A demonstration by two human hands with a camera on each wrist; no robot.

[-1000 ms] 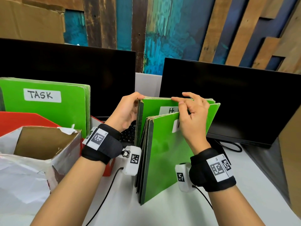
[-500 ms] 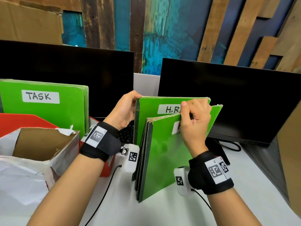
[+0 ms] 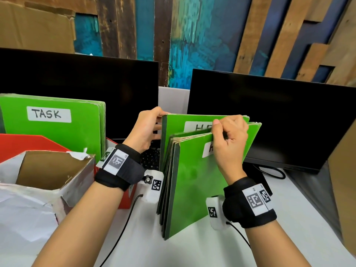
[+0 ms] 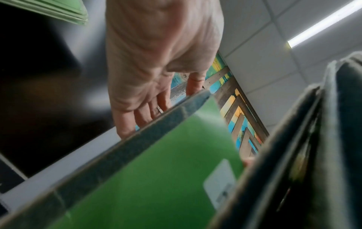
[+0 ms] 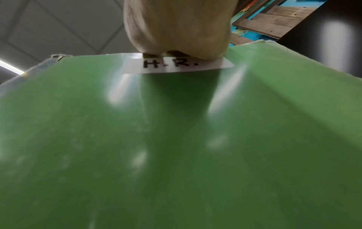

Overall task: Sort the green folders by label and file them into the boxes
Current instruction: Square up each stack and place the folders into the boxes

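Observation:
A stack of green folders [image 3: 194,180] stands on edge on the white desk, fanned apart at the top. My left hand [image 3: 148,128] holds the top left corner of the rearmost folder [image 3: 175,126], thumb on top and fingers behind it. My right hand [image 3: 229,137] pinches the top edge of the front folders, covering part of the white label. In the right wrist view that label [image 5: 176,65] reads "H.R.". In the left wrist view my left hand [image 4: 156,96] lies behind the rear folder [image 4: 156,178]. More green folders labelled "TASK" [image 3: 52,124] stand in the red box [image 3: 28,143] at the left.
A torn cardboard box wrapped in white paper [image 3: 48,170] sits at the near left. Two dark monitors [image 3: 269,116] stand behind the folders, with a keyboard [image 3: 151,158] under the left one. Cables run across the white desk [image 3: 300,205]. A cardboard panel [image 3: 344,180] borders the right edge.
My right hand has gone from fingering along the top edges to a curled pinch on the front folders. The front folders have tipped toward me, and the gap to the rear folder has widened.

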